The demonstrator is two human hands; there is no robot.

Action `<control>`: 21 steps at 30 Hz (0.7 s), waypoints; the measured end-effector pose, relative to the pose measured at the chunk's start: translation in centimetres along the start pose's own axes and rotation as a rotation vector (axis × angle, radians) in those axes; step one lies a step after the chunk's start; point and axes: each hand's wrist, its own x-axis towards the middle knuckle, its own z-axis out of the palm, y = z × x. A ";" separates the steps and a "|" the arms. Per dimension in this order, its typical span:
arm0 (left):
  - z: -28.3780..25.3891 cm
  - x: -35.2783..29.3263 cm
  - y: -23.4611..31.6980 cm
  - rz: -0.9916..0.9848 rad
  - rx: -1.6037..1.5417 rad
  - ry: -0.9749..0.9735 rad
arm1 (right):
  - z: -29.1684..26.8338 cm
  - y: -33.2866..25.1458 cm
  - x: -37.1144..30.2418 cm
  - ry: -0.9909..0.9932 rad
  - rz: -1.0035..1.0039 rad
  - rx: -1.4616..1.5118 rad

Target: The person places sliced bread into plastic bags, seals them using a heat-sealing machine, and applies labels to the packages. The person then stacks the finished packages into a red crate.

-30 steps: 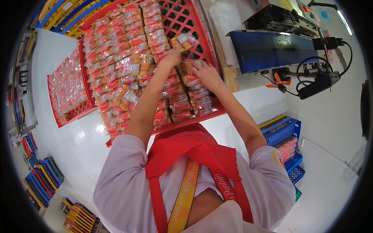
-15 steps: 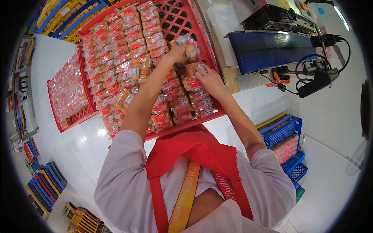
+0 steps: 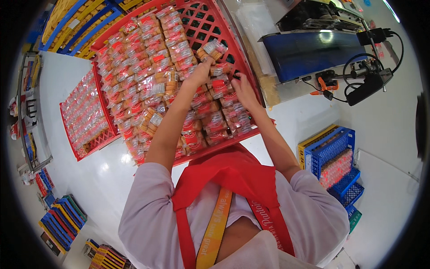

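Note:
Clear-wrapped packets of round biscuits with red labels fill a large red lattice crate in rows. My left hand reaches in at the right-hand rows, its fingers closed at the left end of a biscuit packet; the fingertips are partly hidden. Just beyond those fingers another biscuit packet lies askew. My right hand is beside the crate's right wall, fingers bent but apart, holding nothing, close to the end of the row. A few packets lie crosswise on top of the rows.
A smaller red crate of packets stands to the left. Yellow and blue crates are stacked at the far left. Right of my crate are clear plastic bags and a machine with a blue conveyor belt. Blue crates stand at lower right.
My left hand has drawn back slightly from the packets it held, and one lies askew beyond it. My right hand has come off a packet toward the crate's right wall. The view has shifted slightly.

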 end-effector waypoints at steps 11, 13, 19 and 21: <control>4.7 -0.8 2.6 -0.048 0.366 0.251 | 2.0 -3.7 19.3 -0.005 -0.043 -0.647; 5.8 -1.5 2.1 0.003 0.365 0.465 | 5.5 -0.7 20.1 -0.023 -0.072 -0.729; -1.4 -9.9 4.8 0.116 0.065 0.468 | 7.9 7.5 23.4 -0.084 0.236 0.179; -4.6 -13.3 3.3 0.070 0.228 0.510 | 6.8 4.2 20.5 -0.078 0.044 -0.029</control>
